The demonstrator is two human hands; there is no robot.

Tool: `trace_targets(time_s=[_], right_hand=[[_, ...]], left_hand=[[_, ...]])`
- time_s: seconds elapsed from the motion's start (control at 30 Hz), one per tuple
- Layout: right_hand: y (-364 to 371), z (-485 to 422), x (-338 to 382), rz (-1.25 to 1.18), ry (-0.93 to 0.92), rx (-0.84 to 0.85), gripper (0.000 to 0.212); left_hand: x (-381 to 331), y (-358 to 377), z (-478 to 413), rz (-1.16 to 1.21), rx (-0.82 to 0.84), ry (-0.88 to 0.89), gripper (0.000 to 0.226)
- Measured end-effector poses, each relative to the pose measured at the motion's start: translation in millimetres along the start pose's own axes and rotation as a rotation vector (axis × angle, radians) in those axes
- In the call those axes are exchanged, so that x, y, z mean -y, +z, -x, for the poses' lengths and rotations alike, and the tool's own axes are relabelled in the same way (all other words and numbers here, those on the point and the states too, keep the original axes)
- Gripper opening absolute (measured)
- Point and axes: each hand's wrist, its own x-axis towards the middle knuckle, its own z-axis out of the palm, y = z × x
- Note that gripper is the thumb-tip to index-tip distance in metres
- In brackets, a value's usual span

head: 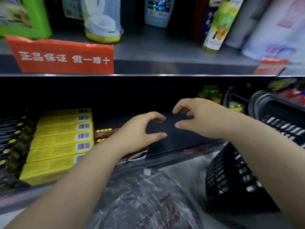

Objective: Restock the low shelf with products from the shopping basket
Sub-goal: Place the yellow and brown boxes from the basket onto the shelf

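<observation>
Right of the yellow boxes (62, 141), above a bare patch of the low shelf (175, 139), my left hand (140, 131) and right hand (196, 118) hover loosely curled, gripping nothing. Further right stands the basket (231, 179), its stock hidden. I expect similar cartons, light, stiff and slick, so I'd grip the long sides.

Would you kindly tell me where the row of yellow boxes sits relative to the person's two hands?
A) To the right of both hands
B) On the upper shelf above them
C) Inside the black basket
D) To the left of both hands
D: the yellow boxes lie on the low shelf, left of the left hand and the right hand; the black basket is at the right.
</observation>
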Motion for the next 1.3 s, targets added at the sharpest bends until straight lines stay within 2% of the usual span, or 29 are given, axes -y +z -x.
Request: trace_targets(time_s=[0.07,0.13,0.27,0.33,0.43,0.5,0.6,0.73,0.83,0.93,1.0,1.2,1.3], right_hand=[[-29,35,-17,-0.057,0.049,0.007,0.021],[-50,70,-42,-0.134,0.115,-0.076,0.013],[-62,124,-109,-0.14,0.276,-0.364,0.011],[-54,139,-143,-0.207,0.346,-0.394,0.013],[-33,146,-195,-0.256,0.418,-0.304,0.014],[-18,143,-229,-0.291,0.495,-0.221,0.009],[5,136,-272,-0.301,0.548,0.084,0.012],[40,122,-307,-0.088,0.369,0.567,0.029],[72,116,-320,0.008,0.28,0.739,0.046],[115,118,-320,0.029,0.179,0.829,0.066],[143,120,-316,0.043,0.117,0.795,0.069],[144,121,-323,-0.035,0.054,0.727,0.052],[120,128,-334,-0.174,0.106,0.659,0.043]], left_hand=[[-29,13,-10,0.079,0.027,0.097,0.035],[-57,29,-17,0.122,0.064,0.196,0.032],[-112,63,-32,0.104,0.087,0.397,0.033],[-141,82,-41,0.05,0.114,0.498,0.034],[-180,115,-55,-0.126,0.273,0.59,0.036],[-197,136,-63,-0.349,0.423,0.59,0.036],[-207,149,-70,-0.643,0.522,0.553,0.045],[-208,149,-75,-0.781,0.6,0.49,0.052],[-211,156,-83,-0.868,0.636,0.419,0.055],[-211,170,-95,-0.969,0.677,0.34,0.053],[-209,180,-101,-1.007,0.695,0.299,0.049],[-203,198,-110,-1.097,0.712,0.285,0.038],[-202,199,-111,-1.057,0.661,0.246,0.035]])
